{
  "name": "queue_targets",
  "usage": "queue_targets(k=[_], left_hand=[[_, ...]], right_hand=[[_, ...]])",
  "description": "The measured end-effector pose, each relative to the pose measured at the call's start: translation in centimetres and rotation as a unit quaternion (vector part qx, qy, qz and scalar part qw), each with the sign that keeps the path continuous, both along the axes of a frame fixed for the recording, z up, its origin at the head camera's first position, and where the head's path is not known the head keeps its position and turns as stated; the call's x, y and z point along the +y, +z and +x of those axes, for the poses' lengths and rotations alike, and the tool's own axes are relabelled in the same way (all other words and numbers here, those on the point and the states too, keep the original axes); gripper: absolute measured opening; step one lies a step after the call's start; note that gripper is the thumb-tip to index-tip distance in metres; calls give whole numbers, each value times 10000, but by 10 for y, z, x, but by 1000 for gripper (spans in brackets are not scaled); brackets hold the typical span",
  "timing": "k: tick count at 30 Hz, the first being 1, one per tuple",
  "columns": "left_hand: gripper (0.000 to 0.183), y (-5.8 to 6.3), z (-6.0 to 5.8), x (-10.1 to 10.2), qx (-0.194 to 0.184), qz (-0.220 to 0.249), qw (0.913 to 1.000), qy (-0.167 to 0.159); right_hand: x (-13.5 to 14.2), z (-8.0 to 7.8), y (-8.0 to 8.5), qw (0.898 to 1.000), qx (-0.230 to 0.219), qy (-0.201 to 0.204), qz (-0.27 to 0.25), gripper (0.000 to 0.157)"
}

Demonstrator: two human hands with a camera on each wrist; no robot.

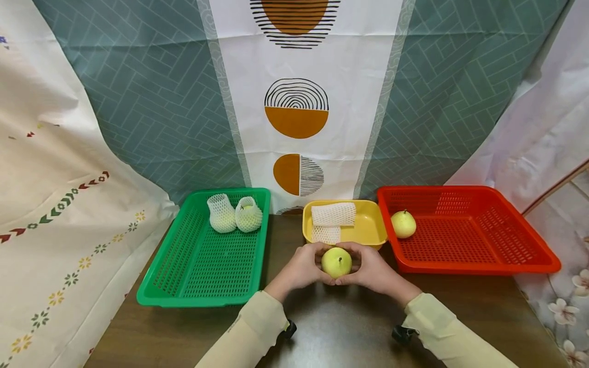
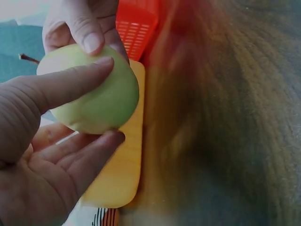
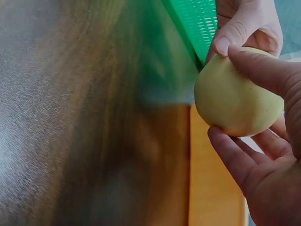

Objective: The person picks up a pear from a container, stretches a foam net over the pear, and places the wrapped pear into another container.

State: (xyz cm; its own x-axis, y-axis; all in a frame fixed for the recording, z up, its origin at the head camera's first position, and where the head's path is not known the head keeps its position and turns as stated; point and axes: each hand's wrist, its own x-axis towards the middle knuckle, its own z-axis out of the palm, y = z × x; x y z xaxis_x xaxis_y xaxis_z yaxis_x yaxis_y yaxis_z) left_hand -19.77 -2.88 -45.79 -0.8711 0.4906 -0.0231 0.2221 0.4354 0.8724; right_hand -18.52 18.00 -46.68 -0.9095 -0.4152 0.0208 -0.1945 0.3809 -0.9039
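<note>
Between both hands is a yellow-green pear [image 1: 336, 262] with a short brown stem. My left hand [image 1: 302, 266] grips it from the left, thumb [image 2: 70, 84] across its side and fingers curved beneath. From the other side my right hand [image 1: 370, 267] holds the same pear, its thumb [image 3: 263, 68] near the left thumb. Both hands are in front of the yellow basin [image 1: 370, 230], in which white foam net sleeves [image 1: 333, 214] lie.
To the left stands a green basket [image 1: 216, 266] with two pears in foam nets [image 1: 223, 213] at its back. A red basket [image 1: 460, 240] on the right holds a bare pear [image 1: 403, 224] near its left wall. Patterned cloth [image 1: 299, 61] hangs behind the brown table [image 1: 340, 332].
</note>
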Motion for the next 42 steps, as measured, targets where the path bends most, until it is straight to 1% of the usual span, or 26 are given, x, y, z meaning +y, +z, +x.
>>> queue_targets(k=[4,6,9,14,20,23,29,34,38,42], left_hand=[[66,-5,-2,2,196,-413,9990,20],[65,-8,-3,3,237,-555,9982,30],[63,-11,-4,5,313,-685,9971,43],[60,-14,-5,8,440,-837,9955,73],[58,-18,-7,9,412,-874,9953,67],[56,-17,-7,9,393,-866,9955,48],[54,-14,-8,9,190,-930,9955,-41],[55,-15,-11,7,162,-1049,9943,-81],[53,-16,-11,7,65,-1092,9940,-8],[52,-15,-11,8,-6,-1035,9946,104]], right_hand=[[-1,-1,-7,10000,7,40,34,82],[-1,-1,-10,10000,50,73,38,82],[-1,-1,-13,9999,90,33,66,81],[-2,-2,-17,9993,156,-101,316,79],[-2,-4,-20,9987,132,-192,448,79],[-1,-5,-21,9985,145,-190,501,79],[0,-9,-20,9964,243,-165,794,75],[0,-11,-21,9955,223,-194,905,72],[-2,-9,-22,9947,83,-415,937,74],[-4,-6,-22,9927,10,-651,1015,73]])
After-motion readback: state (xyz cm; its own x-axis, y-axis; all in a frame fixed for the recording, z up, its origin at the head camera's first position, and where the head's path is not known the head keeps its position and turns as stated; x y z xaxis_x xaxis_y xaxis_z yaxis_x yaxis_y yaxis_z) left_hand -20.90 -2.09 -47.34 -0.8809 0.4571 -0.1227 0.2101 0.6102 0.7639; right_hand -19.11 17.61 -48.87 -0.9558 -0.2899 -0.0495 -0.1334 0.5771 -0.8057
